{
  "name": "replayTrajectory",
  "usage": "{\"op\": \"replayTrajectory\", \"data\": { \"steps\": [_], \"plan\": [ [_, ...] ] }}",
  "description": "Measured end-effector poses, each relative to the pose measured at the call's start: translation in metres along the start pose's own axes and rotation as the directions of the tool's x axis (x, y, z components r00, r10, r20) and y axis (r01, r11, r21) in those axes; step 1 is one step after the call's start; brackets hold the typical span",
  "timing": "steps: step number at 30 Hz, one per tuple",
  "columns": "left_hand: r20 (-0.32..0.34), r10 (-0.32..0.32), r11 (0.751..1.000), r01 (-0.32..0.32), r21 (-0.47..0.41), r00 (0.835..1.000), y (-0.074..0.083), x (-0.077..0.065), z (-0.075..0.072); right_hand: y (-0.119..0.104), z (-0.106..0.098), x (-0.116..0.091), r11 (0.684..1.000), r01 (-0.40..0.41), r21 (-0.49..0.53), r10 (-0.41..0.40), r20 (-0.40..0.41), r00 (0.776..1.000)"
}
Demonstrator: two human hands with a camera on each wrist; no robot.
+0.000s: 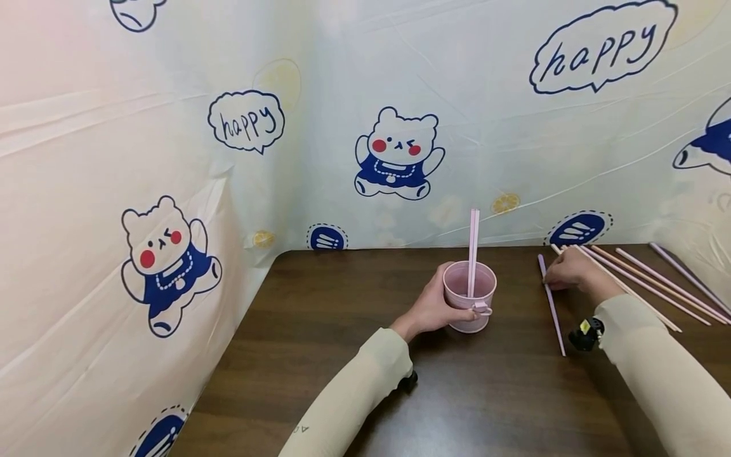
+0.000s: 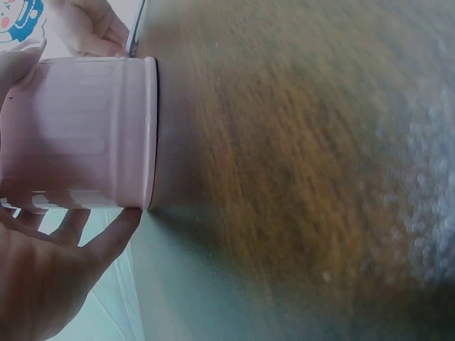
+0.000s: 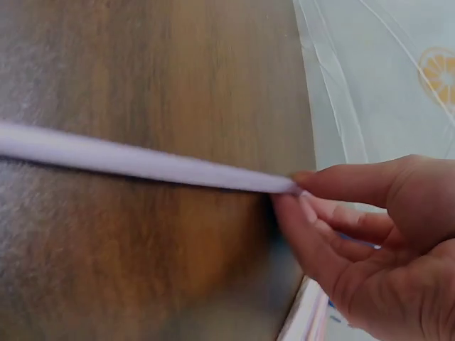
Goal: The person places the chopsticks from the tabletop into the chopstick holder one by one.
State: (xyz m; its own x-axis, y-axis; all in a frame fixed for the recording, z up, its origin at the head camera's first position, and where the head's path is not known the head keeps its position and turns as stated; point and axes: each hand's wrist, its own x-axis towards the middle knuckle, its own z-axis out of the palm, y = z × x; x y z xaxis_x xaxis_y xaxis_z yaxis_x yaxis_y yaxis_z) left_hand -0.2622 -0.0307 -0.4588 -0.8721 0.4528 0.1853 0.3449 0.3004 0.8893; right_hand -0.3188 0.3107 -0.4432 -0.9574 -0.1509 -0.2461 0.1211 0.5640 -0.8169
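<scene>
The left hand [image 1: 429, 311] grips a round, glossy pink bucket [image 2: 78, 135] at its right. The right hand [image 1: 573, 270] pinches a slim, straight lavender stick [image 1: 554, 314] near one end, its length running back left of the wrist.

left hand [image 1: 432, 306] curled, right hand [image 1: 573, 271] pinched

A pink bucket [image 2: 78, 135] stands upright on the brown, wood-grained counter [image 2: 284, 156], and this view shows it turned sideways. The left hand [image 2: 43, 277] holds the bucket around its wall: the thumb lies at the right, the other fingers at the left. To the right, beyond the bucket, the right hand [image 2: 89, 28] has its fingers at a thin stick [image 2: 135, 30], partly hidden. Farther behind is a pale cloth [image 2: 103, 312] with a blue and red print. The near counter shines a little.
</scene>
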Motion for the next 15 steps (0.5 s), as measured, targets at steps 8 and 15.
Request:
{"op": "replayTrajectory", "data": {
  "steps": [8,15],
  "plan": [
    [0.001,-0.005,1.0,0.005,-0.008,1.0,-0.0011,0.0005,-0.0014,0.005,-0.0007,-0.0056,0.994,0.023,0.105,-0.025,0.015,1.0],
    [0.002,-0.004,1.0,0.004,-0.015,1.0,0.0002,0.0005,-0.0005,0.0059,0.0031,-0.0032,0.99,0.065,0.125,-0.061,-0.03,0.998]
  ]
}}
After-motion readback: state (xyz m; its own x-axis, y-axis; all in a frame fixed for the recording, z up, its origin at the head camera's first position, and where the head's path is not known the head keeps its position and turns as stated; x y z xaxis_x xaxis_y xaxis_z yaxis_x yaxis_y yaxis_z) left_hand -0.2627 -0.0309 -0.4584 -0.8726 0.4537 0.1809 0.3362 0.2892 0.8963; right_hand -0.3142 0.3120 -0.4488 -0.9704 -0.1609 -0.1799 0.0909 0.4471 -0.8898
